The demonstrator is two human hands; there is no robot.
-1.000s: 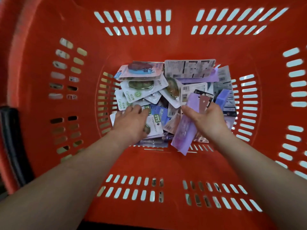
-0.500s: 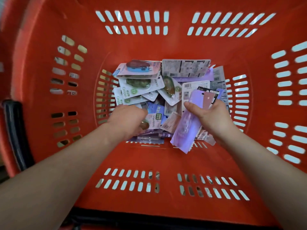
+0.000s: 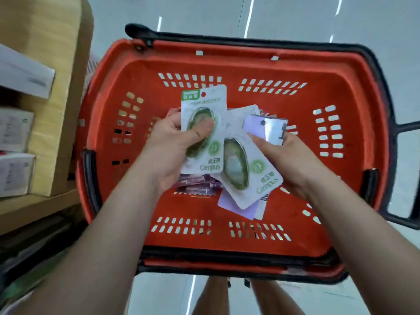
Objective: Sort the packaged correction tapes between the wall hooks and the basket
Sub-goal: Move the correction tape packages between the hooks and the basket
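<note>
The red basket [image 3: 238, 64] now sits farther below the camera, with leftover packs [image 3: 195, 185] seemingly on its floor. Both hands have lifted clear above it. The left hand [image 3: 168, 151] grips one green correction tape pack [image 3: 204, 103], and the right hand [image 3: 286, 160] clutches a fanned bundle [image 3: 250, 176], green over purple. Hanging them on the hooks probably comes next.

To my left, a tan cardboard box [image 3: 56, 87] stands on a wooden shelf board [image 3: 34, 208]. Three white cartons [image 3: 16, 130] sit stacked at the left edge, overlapping it, their print too blurred to read. The pale grey floor [image 3: 295, 14] shows thin white streaks.
</note>
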